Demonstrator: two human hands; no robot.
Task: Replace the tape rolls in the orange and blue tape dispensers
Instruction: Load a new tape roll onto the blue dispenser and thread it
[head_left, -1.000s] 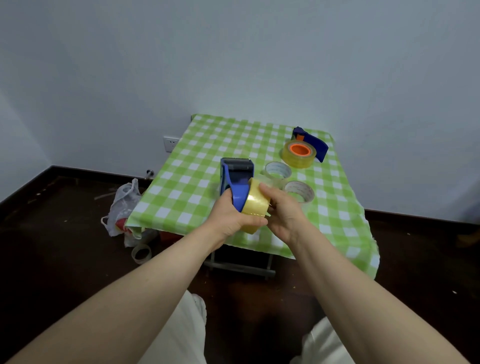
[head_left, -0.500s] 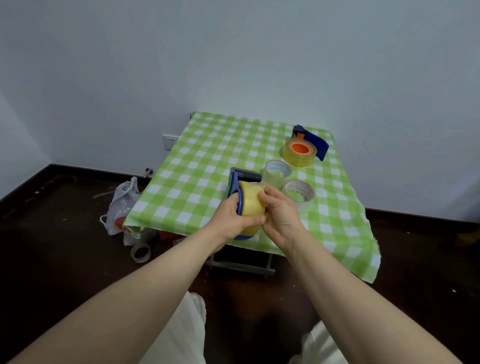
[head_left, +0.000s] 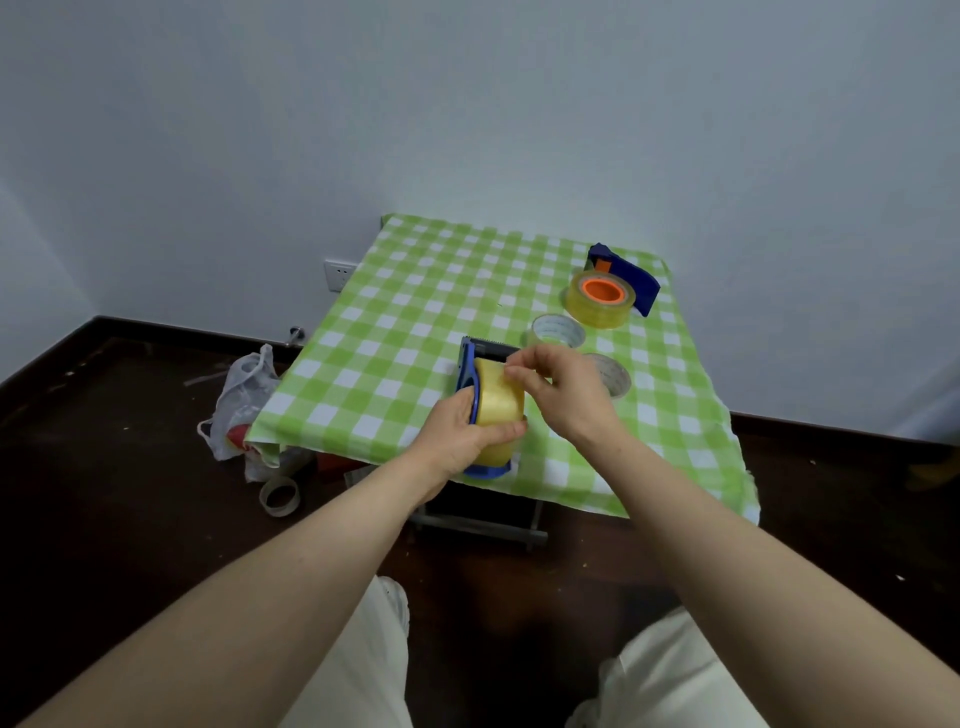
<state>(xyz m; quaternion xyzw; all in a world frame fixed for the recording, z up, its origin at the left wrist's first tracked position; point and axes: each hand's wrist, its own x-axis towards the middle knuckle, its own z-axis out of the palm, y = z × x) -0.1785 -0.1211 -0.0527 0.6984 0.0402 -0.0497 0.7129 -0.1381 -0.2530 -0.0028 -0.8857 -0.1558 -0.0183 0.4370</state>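
— Risk first: what can go wrong from this point?

— I judge the main danger is the loose end of the tape. The yellow roll (head_left: 497, 399) already sits on the blue dispenser (head_left: 467, 364), and the end must go to the toothed blade at the far tip of the dispenser. If the end slips from the fingers, it can fall back onto the roll or stick to itself.

— What would cause this?

— The tape is thin and clear, so there is little to pinch. Also, the dispenser is at the near edge of the surface (head_left: 415, 322), and I cannot tell if it rests there. A pull from one side can twist it, or draw the roll off its hub.

— How are the hands placed?

— The left hand (head_left: 457, 431) comes from the near-left side of the dispenser. Its grip is closed around the body, with the thumb across the lower part of the roll. The other fingers are mostly hidden. The right hand (head_left: 563, 395) is to the right of the dispenser, with the wrist raised. Thumb and forefinger press together on top of the roll, just before the blade. I cannot tell if they hold the tape end itself.

— And the second one?

— The orange dispenser (head_left: 602, 289) lies well beyond the blue dispenser, to the far right, with a roll on it. Two pale rings (head_left: 558, 332) lie between.
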